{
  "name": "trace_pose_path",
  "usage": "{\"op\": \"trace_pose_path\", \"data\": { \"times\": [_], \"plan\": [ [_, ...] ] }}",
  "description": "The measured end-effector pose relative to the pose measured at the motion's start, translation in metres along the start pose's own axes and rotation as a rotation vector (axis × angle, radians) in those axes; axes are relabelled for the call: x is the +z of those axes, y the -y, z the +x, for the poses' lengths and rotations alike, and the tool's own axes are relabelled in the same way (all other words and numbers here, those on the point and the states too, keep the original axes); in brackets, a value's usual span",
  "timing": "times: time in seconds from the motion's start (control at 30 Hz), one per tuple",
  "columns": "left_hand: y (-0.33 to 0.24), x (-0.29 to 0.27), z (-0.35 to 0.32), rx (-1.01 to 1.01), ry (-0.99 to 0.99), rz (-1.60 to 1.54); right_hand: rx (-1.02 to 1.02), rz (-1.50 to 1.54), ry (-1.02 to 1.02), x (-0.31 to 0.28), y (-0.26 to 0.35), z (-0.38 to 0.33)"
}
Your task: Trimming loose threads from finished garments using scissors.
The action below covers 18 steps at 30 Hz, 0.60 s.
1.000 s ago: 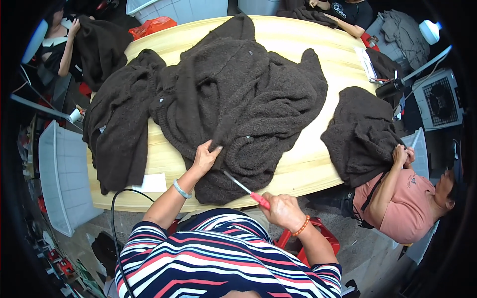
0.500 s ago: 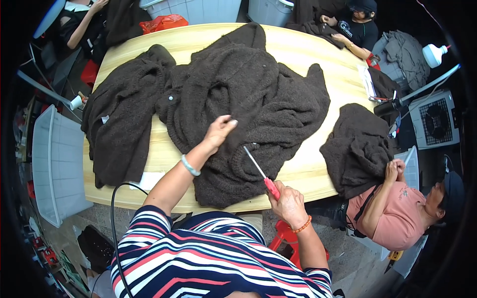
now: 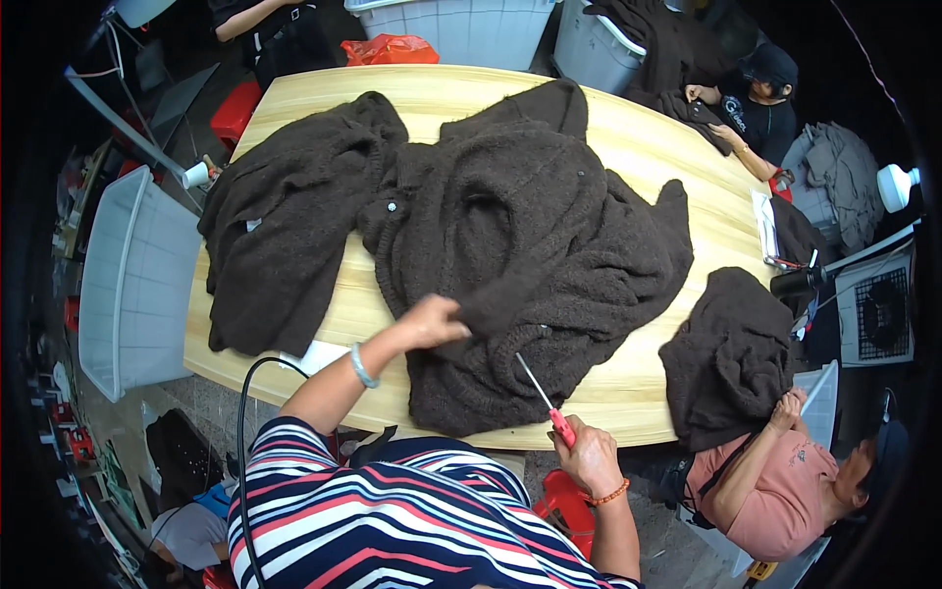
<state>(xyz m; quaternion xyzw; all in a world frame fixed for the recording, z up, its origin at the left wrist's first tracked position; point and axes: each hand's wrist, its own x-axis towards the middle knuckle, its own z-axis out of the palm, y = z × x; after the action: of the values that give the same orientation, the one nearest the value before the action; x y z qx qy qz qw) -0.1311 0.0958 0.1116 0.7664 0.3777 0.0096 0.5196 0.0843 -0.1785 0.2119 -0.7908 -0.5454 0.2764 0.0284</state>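
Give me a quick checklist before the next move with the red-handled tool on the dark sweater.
1. Left hand grips a fold of the dark sweater: ok.
2. Right hand holds the red-handled tool by its handle: ok.
3. Tool tip lies against the knit, away from the left fingers: ok.
4. Exact kind of tool tip: cannot tell.
5. Second sweater lies apart on the table: ok.
6. Co-worker's hand stays on a separate garment: ok.
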Motion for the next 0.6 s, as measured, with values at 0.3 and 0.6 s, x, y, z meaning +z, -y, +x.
{"op": "trace_pose_path", "data": {
  "times": [0.3,0.6],
  "plan": [
    [0.151,-0.085,0.067,-0.097,-0.790,-0.025,-0.110,0.031,-0.061,0.003,0.024,0.013],
    [0.028,-0.040,0.041,0.366,-0.670,-0.200,-0.062,0.057,-0.120,-0.005,0.029,0.010]
  ]
}}
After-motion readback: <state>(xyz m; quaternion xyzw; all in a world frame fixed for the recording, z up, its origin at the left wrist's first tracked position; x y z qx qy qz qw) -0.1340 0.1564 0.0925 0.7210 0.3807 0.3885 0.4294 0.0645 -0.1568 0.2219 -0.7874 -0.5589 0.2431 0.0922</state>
